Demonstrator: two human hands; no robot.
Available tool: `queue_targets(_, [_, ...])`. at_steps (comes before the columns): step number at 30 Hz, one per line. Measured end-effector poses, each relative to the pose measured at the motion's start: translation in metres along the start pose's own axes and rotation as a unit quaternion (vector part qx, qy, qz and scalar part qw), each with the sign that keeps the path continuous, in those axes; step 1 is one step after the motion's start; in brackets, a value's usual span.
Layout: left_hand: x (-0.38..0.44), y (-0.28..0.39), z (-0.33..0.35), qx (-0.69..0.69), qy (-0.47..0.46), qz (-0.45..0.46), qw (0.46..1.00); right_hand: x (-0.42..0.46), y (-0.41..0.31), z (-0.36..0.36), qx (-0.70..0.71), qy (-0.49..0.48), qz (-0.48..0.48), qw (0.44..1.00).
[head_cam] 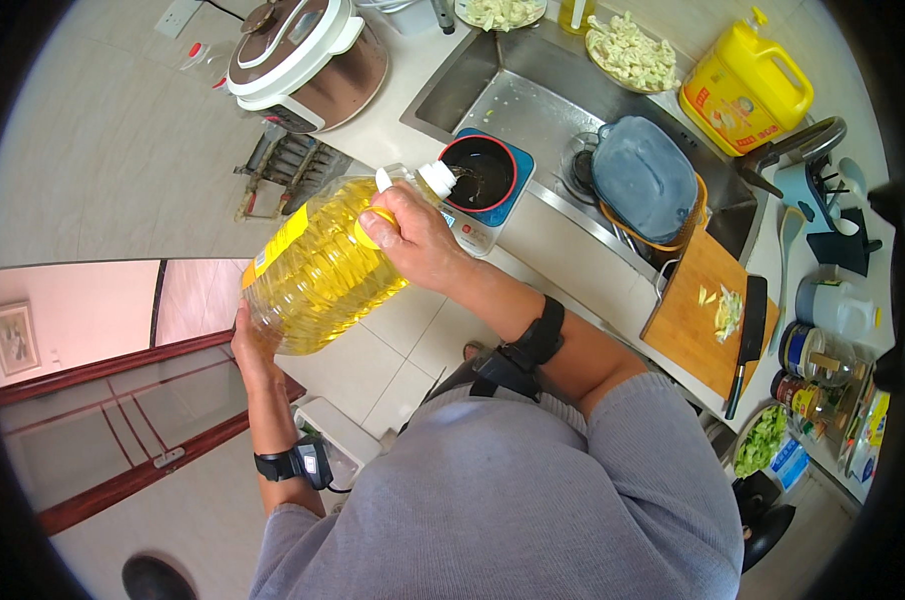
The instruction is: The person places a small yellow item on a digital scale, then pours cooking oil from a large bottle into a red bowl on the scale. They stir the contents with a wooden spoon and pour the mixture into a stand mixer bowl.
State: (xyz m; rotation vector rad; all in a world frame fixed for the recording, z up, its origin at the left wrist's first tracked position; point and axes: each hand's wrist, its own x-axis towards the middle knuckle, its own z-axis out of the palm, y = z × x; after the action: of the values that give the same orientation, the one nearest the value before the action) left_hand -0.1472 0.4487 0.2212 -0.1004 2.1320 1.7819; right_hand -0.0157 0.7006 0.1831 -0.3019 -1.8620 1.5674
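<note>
A large clear plastic bottle of yellow cooking oil (332,277) is tilted in front of me, with its white spout (437,178) pointing right. My right hand (415,240) grips it near the neck, around a yellow handle. Under the base, at the lower left, my left hand (256,337) supports it. A thin stream of oil runs from the spout into a black bowl with a red rim (514,176). The bowl rests on the blue platform of a kitchen scale (471,234), whose lit display is partly hidden behind the bottle and my right hand.
Behind the scale is a steel sink (527,97) with a blue-grey plastic basin (644,180) in it. A cutting board (677,322) holds a cleaver (754,322) and chopped pieces. An electric pressure cooker (340,82) and a yellow jug (745,90) stand on the counter.
</note>
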Motion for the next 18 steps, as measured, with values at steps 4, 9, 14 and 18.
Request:
queue_targets(4, [0.0008, -0.0005, -0.0021, 0.001, -0.004, 0.005, 1.0, -0.0009, 0.0029, 0.0031, -0.018, 0.024, -0.041, 0.999])
queue_targets(9, [-0.0048, 0.0035, 0.0005, 0.007, -0.002, 0.009, 1.0, -0.0008, 0.0009, 0.0037, -0.019, 0.027, -0.048, 0.998])
queue_targets(14, [-0.0039, 0.0018, -0.003, 0.003, 0.001, 0.006, 1.0, -0.0009, -0.0013, 0.0048, -0.021, 0.026, -0.047, 0.998])
queue_targets(18, [-0.0076, 0.0031, 0.0015, 0.01, 0.009, 0.02, 1.0, -0.001, -0.0031, 0.0031, -0.013, 0.005, -0.016, 1.0])
